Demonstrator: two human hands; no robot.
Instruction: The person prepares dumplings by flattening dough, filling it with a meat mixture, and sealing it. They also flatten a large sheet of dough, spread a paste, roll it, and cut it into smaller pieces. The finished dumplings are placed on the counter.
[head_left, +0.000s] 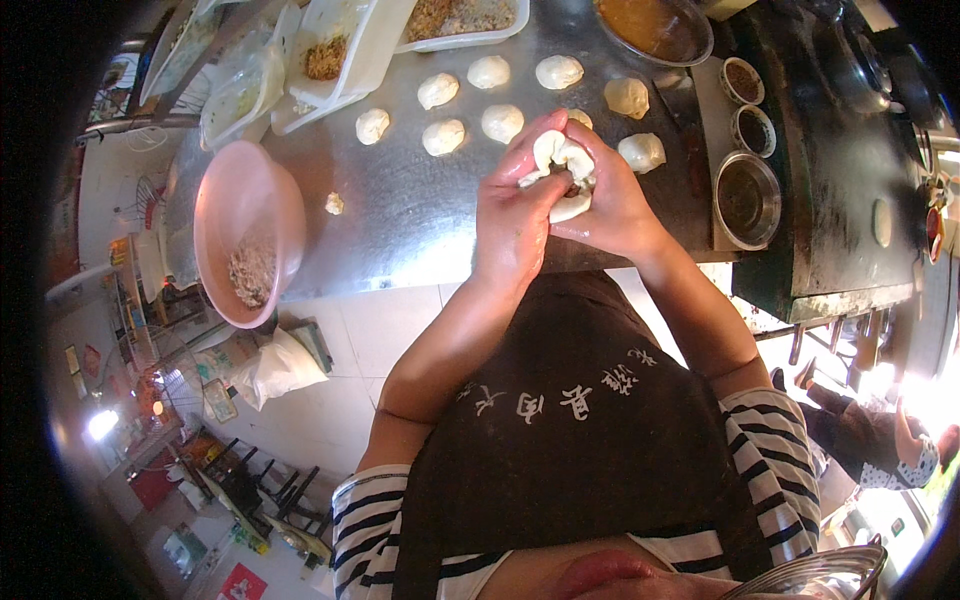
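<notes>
Both of my hands cup one piece of dough (564, 154) above the near edge of the steel worktop. My left hand (517, 202) is around its left side, with a thumb pressed into the opening at the middle. Around its right side curls my right hand (611, 187). The dough's rim is ruffled, and a little dark filling shows inside it. Beyond my hands, several round dough balls (502, 123) lie in loose rows on the worktop (390, 187); one is partly hidden behind my fingers. A small dough scrap (334, 203) lies to the left.
A pink plastic bowl (289, 202) with minced filling stands at the left edge. White plastic trays (360, 67) of fillings and a metal bowl of orange liquid (652, 30) are at the back. Small bowls (754, 130), a steel bowl (748, 200) and a griddle (847, 202) stand right.
</notes>
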